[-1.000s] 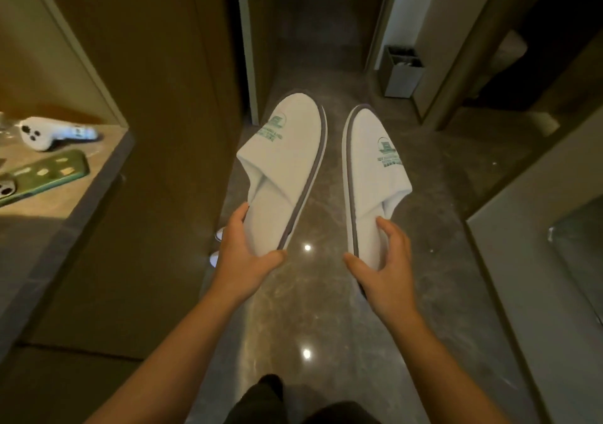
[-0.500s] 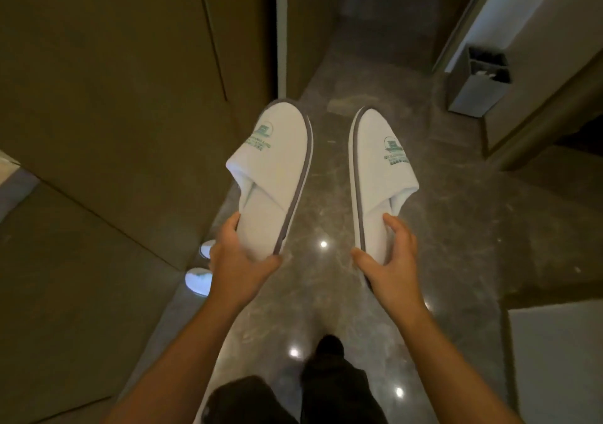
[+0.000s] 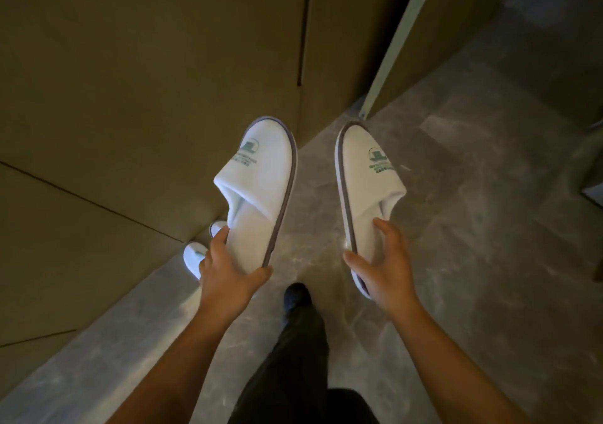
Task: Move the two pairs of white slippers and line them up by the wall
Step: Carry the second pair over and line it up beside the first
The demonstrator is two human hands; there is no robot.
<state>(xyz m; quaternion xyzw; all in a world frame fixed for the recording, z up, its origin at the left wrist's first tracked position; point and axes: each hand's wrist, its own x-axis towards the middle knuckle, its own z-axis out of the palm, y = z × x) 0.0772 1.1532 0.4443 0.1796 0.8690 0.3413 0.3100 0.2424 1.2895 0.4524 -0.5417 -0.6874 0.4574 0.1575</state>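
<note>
Each of my hands holds one white slipper with a grey sole edge and a green logo, toes pointing away from me, above the floor. My left hand (image 3: 228, 273) grips the heel of the left slipper (image 3: 261, 182). My right hand (image 3: 385, 264) grips the heel of the right slipper (image 3: 368, 182). Another pair of white slippers (image 3: 195, 254) lies on the floor against the brown wall (image 3: 146, 97), mostly hidden behind my left hand and its slipper; only two toe ends show.
Brown wall panels fill the left and top. A pale door-frame edge (image 3: 391, 48) meets the grey marble floor (image 3: 489, 228) at upper right. My dark-trousered leg and shoe (image 3: 295, 296) stand between my arms. A dark object shows at the right edge.
The view has swung left and down toward the wall; the shelf and the bin have left the frame. The pair on the floor shows more. Both hands still hold their slippers.
</note>
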